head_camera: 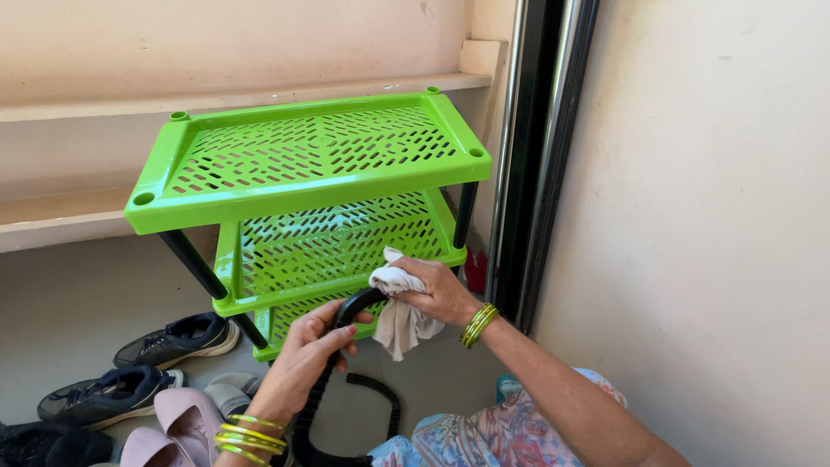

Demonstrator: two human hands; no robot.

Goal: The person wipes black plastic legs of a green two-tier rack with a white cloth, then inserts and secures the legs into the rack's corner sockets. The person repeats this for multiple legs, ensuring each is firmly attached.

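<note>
- Left hand [313, 346] grips a black sandal [346, 311] by its curved strap, fingers [341, 333] wrapped round it, thumb on top. The rest of the sandal hangs down toward 6 o'clock; the sole loop shows near the floor, in front of the knees.
- Right hand [437, 290] holds a white rag [398, 311] bunched in the fingers, pressed against the strap's top end. The rag's loose tail hangs below the hand.
- Sandal sits at frame centre-low, just in front of the green rack [311, 164], level with its middle shelf.
- Handling, my read: the sandal looks light, rubbery or plastic, flexible at the strap and stiffer in the sole. Smooth finish, so probably a bit slippery if damp. Not fragile.
- Best hold: full wrap on the strap where the left hand already is, or pinch the sole edge for more control; the strap bends, so the low end will swing.
- Rag: soft, limp, weightless; needs bunching to give any pressure.
- Rack: thin perforated plastic on dark posts, likely light and tippy.
- Dark sneakers [177, 339] at 8 o'clock on the floor, pink slippers [186, 415] at 7 o'clock.
- Yellow-green bangles [478, 325] on both wrists.
</note>
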